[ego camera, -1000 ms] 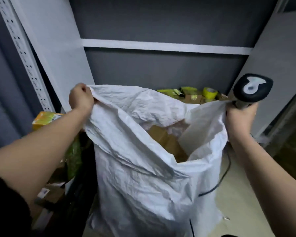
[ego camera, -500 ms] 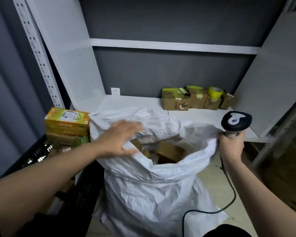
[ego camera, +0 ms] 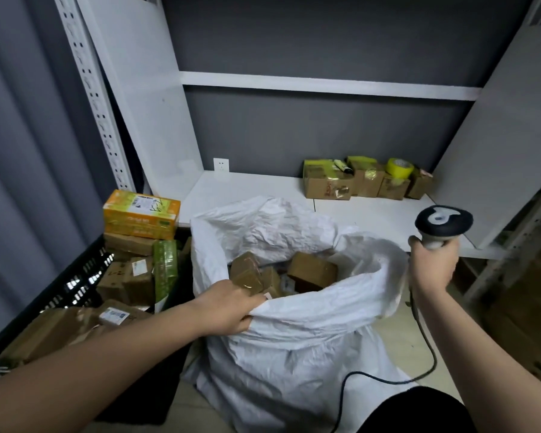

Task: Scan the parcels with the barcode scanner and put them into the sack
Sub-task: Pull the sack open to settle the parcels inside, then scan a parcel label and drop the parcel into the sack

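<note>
Now the left hand [ego camera: 231,303] grips the near rim of the sack [ego camera: 294,354], which holds several parcels [ego camera: 312,270]; the right hand [ego camera: 431,260] holds the scanner [ego camera: 443,225] aloft. More boxes [ego camera: 132,276] wait in the crate [ego camera: 75,276] beside the sack. Likely next: release the rim, pick one, scan it.

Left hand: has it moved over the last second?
Yes. The left hand let go of the far-left rim of the sack, crossed its mouth and now grips the near rim, farther from the shelf.
</note>
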Action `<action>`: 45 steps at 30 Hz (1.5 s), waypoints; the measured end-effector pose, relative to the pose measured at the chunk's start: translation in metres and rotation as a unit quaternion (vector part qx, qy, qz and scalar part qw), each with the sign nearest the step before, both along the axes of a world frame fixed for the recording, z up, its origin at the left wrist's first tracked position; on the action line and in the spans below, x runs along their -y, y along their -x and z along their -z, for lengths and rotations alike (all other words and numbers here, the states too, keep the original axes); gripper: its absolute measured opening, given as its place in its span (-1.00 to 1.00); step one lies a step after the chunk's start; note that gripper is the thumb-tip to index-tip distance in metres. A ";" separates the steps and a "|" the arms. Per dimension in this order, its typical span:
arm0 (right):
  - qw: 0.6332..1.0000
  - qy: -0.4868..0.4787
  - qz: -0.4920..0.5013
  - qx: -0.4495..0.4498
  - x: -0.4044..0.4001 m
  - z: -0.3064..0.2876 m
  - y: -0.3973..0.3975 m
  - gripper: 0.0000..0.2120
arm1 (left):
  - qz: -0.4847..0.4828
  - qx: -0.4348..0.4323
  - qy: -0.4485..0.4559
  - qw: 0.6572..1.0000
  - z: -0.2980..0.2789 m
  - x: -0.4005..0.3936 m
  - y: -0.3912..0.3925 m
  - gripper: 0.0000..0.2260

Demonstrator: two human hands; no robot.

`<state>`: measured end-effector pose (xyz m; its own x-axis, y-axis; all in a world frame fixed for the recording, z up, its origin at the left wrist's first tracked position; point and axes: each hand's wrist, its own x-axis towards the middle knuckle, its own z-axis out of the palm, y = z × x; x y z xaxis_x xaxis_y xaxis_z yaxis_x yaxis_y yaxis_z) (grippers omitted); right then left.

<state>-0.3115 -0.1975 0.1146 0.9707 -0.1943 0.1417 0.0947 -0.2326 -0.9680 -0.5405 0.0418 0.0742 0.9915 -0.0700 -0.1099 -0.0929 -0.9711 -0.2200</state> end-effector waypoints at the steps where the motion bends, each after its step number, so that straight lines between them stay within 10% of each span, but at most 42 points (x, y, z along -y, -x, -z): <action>1: 0.999 -0.030 -0.033 0.008 -0.002 -0.009 0.007 -0.60 | -0.001 0.026 0.007 1.000 0.002 0.000 0.001 -0.62; 11: 0.856 -0.216 -0.443 -0.156 -0.064 -0.083 0.128 -0.89 | -0.057 0.151 0.039 0.986 -0.022 -0.010 0.024 -0.39; 16: 0.771 -0.245 -0.540 -0.230 -0.119 -0.074 0.186 -0.90 | -0.195 0.202 0.070 0.957 -0.030 -0.062 0.082 -0.69; 24: 0.765 -0.188 -0.593 -0.170 -0.215 0.000 0.231 -0.93 | -0.508 0.110 0.175 0.836 0.017 -0.160 0.194 -0.72; 31: 0.757 -0.074 -0.633 -0.146 -0.285 0.080 0.242 -0.80 | -0.554 -0.050 0.255 0.791 0.089 -0.200 0.211 -0.15; 37: 0.753 -0.058 -0.631 -0.177 -0.308 0.121 0.244 -0.82 | -0.661 -0.064 0.300 0.685 0.134 -0.225 0.190 -0.12; 45: 0.748 -0.049 -0.640 -0.169 -0.307 0.121 0.233 -0.78 | -0.676 -0.050 0.354 0.644 0.160 -0.241 0.193 -0.08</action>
